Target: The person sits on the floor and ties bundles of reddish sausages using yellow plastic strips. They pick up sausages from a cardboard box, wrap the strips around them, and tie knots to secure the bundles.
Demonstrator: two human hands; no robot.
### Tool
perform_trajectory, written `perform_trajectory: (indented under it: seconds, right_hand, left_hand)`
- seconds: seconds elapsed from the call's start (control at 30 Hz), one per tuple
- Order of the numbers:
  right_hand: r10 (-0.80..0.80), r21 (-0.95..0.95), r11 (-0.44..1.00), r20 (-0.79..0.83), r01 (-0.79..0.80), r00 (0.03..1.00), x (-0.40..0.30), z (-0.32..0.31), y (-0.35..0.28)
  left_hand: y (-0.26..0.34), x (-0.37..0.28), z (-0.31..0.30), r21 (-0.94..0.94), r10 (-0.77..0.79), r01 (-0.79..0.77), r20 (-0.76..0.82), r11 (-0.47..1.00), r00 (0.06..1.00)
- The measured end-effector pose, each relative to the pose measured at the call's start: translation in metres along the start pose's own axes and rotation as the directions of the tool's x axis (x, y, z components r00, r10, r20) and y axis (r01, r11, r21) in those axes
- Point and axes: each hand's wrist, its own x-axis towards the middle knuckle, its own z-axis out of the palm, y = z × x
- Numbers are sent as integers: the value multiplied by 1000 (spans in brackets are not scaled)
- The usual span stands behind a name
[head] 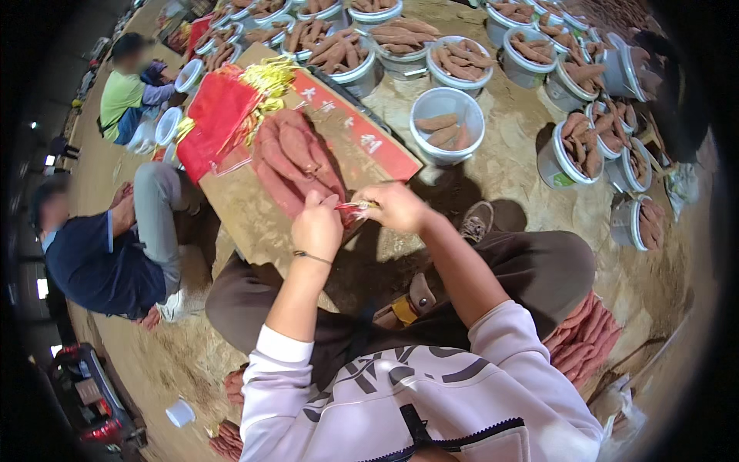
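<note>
A red mesh bag filled with long sweet potatoes lies on a cardboard box before me. My left hand grips the gathered neck of the bag at its near end. Just right of it, my right hand pinches the yellow-and-white drawstring at the bag's mouth. Part of the neck is hidden by my fingers. Beyond the filled bag lies a pile of flat red mesh bags with bunched yellow drawstrings.
A white bucket with a few sweet potatoes stands beyond the box. Several full buckets crowd the far side and right. Filled red bags lie by my right knee. Two people sit at left, one in dark blue, one in green.
</note>
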Motion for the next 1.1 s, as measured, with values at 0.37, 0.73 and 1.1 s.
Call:
perform_trajectory:
  seconds: [0.37,0.73,1.1]
  right_hand:
    - [340,-626,616,-336,-478,879,45,-117,194]
    - [420,-283,824,-276,-490,865,80,-146,230]
    - [542,867,68,383,-493,748,-33,-166,30]
  left_hand:
    - [0,-14,-17,-36,139,-147,-172,988,975]
    - [2,-15,-33,-66,8,-10,-25,998,1000]
    - [1,-14,-22,-80,57,-66,-106,995,993]
